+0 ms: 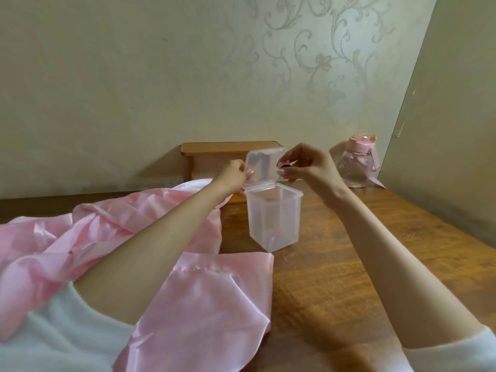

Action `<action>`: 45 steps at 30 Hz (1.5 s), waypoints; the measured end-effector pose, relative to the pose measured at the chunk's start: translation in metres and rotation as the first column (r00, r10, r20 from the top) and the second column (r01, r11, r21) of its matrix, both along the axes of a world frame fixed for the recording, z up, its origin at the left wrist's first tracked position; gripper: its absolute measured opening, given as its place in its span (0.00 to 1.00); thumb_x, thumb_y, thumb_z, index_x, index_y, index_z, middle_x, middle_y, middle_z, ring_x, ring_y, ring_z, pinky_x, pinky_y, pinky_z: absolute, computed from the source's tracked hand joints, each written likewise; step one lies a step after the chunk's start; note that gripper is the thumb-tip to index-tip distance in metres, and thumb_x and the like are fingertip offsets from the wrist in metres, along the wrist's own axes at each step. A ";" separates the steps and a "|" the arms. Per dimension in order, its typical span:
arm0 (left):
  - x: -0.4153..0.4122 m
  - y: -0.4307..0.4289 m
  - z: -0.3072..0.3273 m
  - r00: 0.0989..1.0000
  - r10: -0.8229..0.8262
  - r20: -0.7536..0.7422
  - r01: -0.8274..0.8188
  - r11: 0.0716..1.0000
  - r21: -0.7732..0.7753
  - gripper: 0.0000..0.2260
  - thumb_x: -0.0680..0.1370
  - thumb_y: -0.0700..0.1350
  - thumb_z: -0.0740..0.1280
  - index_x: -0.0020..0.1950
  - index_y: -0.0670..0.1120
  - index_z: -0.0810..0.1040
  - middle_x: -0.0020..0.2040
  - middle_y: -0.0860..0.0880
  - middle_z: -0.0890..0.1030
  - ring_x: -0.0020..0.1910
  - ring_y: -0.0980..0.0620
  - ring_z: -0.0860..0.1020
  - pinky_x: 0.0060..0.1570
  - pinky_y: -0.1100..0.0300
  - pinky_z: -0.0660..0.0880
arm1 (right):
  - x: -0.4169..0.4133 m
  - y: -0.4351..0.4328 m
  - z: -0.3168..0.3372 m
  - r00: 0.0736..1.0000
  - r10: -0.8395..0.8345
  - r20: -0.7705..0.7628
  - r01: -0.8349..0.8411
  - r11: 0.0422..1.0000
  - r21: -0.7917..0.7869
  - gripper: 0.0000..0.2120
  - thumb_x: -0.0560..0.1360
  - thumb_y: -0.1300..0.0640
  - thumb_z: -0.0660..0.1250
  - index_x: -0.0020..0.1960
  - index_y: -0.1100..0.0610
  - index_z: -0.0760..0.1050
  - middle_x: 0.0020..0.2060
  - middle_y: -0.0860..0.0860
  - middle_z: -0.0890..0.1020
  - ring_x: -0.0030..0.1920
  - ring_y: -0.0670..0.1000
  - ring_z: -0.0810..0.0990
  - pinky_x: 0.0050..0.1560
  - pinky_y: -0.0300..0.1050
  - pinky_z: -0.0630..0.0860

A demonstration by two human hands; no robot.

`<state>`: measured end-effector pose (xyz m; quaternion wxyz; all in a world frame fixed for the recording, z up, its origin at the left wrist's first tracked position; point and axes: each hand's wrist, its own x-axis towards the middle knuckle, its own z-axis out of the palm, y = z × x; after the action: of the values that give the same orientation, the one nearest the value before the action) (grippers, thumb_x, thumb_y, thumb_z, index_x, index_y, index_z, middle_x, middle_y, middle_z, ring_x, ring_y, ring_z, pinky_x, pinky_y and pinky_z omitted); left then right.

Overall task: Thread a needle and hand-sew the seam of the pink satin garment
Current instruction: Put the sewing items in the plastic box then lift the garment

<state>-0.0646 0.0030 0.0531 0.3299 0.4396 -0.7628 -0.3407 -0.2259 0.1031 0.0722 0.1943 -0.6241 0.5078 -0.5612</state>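
Observation:
A clear plastic box (273, 218) stands on the wooden table (362, 264), its hinged lid (264, 165) raised. My left hand (233, 174) pinches the lid's left edge. My right hand (306, 165) is above the box's right side and pinches a small pink and dark item (284, 165), which looks like a thread spool. Something small and pink lies at the bottom of the box. The pink satin garment (204, 299) is spread over the table's left and front, under my left forearm. No needle shows.
A small wooden shelf (230, 149) stands against the wall behind the box. A clear bottle with a pink cap (358, 165) stands at the back right. A pale pink plate (193, 183) lies behind the fabric. A bit of thread (285, 257) lies beside the box.

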 end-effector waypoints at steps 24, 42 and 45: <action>-0.003 0.001 -0.031 0.955 0.285 0.085 -0.237 0.902 -0.362 0.15 0.74 0.35 0.64 0.60 0.41 0.70 0.69 0.42 0.60 0.70 0.44 0.61 0.63 0.56 0.64 | -0.007 0.050 -0.048 0.928 -0.166 -0.333 0.320 0.812 0.488 0.12 0.68 0.50 0.75 0.39 0.59 0.81 0.29 0.51 0.80 0.28 0.46 0.72 0.31 0.38 0.68; -0.015 0.048 -0.014 0.819 -0.482 0.311 0.522 0.851 -0.058 0.17 0.72 0.41 0.73 0.59 0.45 0.76 0.54 0.49 0.79 0.54 0.54 0.77 0.58 0.58 0.74 | 0.001 0.043 -0.043 0.968 -0.174 -0.181 0.233 0.891 0.389 0.07 0.70 0.54 0.74 0.38 0.57 0.82 0.26 0.49 0.80 0.24 0.41 0.69 0.29 0.35 0.66; -0.016 0.050 -0.010 0.855 -0.443 0.270 0.472 0.880 -0.050 0.18 0.72 0.44 0.73 0.60 0.47 0.74 0.50 0.51 0.81 0.53 0.55 0.78 0.60 0.54 0.74 | -0.007 0.036 -0.021 0.965 -0.185 -0.189 0.234 0.929 0.287 0.07 0.70 0.55 0.74 0.36 0.57 0.82 0.26 0.50 0.79 0.22 0.40 0.68 0.25 0.32 0.65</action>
<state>-0.0805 0.0534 0.0427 0.1652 0.2653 -0.8991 -0.3067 -0.2326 0.1391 0.0517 0.1867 -0.5711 0.6662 -0.4418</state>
